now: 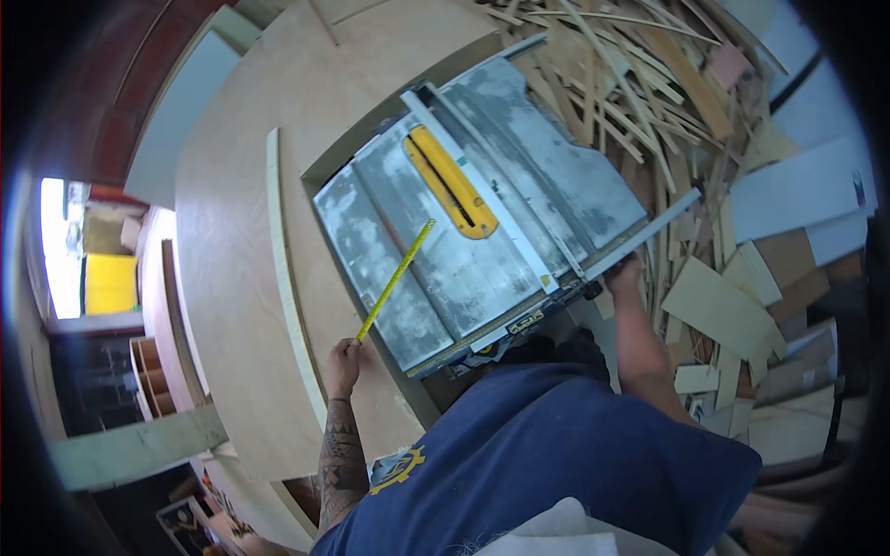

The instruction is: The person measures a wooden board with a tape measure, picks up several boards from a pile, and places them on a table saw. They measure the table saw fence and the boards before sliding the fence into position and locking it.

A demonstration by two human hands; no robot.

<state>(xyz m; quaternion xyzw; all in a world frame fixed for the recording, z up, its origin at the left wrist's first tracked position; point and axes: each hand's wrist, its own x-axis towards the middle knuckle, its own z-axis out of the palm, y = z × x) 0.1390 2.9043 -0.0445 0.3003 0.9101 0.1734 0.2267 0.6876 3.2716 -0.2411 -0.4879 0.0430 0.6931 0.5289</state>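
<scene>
My left hand [344, 363] is closed on a yellow tape measure [394, 284], whose blade reaches out over the table saw [389, 320]. The free end of the blade lies near the yellow throat plate [451, 185] with its dark slot. Along the saw's top runs a long metal rip fence [487, 190], to the right of that plate. Down at the front rail [644, 236], my right hand [626, 275] curls in under the metal edge; its fingers are mostly hidden, and I cannot tell what they grip.
A broad plywood surface [232, 232] surrounds the saw's left and far sides, with a narrow wood strip [286, 250] lying on it. Thin offcuts [603, 83] are heaped at the far right. Loose board pieces [723, 306] lie nearer on the right. A yellow panel [109, 284] stands far left.
</scene>
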